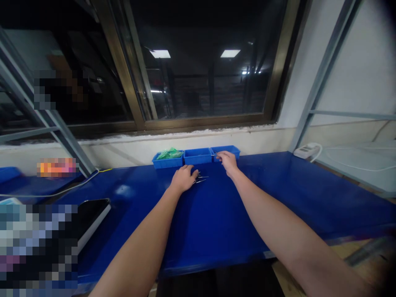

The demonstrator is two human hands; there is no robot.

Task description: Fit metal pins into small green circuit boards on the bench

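At the centre of the frame, the left hand [185, 178] lies over a small bunch of slim metallic pieces [201, 180], perhaps to keep them together; whether its fingers grip any, I cannot tell. Right of centre, the right hand [227, 160] has thumb and fingers pinched together at the front of the right blue bin [230, 152] — seemingly on a thin metallic piece [214, 154], a hold that would suit something so slender. Three bins stand in a row against the wall, probably to be within easy reach: green crumpled plastic [170, 154] fills the left bin [167, 164], beside the middle bin [198, 156].

The blue tabletop [201, 231] is smooth and slightly glossy. Above it, a dark brown-framed window [210, 90] reflects ceiling lights — grey metal posts slant at both sides.
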